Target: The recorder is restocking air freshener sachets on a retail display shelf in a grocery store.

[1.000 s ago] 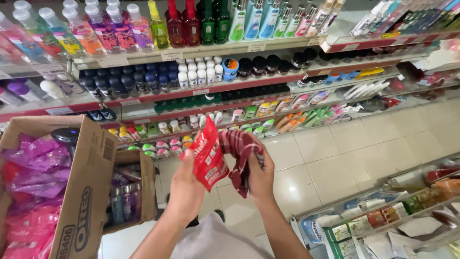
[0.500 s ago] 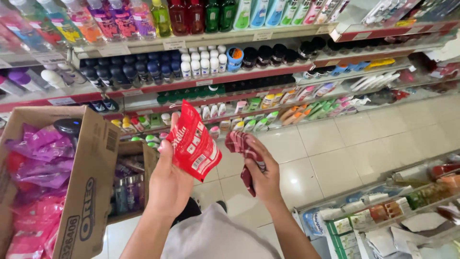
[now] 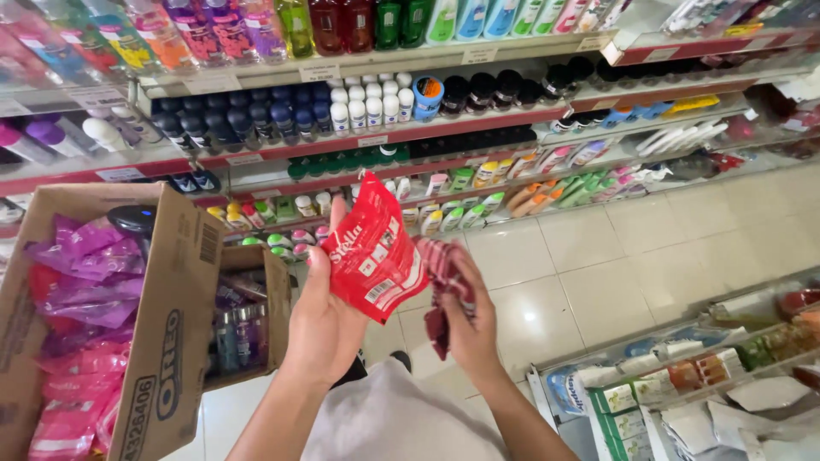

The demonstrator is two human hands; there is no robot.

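Left hand point(image 3: 320, 329) grips red refill pouch point(image 3: 371, 252) at chest height; right hand point(image 3: 465, 320) closed on striped red cloth point(image 3: 444, 286) just beside it. Risk: pouch slips from thumb-only pinch to tiled floor point(image 3: 598, 273); shelves point(image 3: 410, 137) beyond

the pouch point(image 3: 373, 256) hides the left hand's point(image 3: 325, 320) fingertips and part of the cloth point(image 3: 444, 286). the box point(image 3: 162, 341) runs off the left and bottom edges. small bottles point(image 3: 239, 337) behind it stay dim and blurred.
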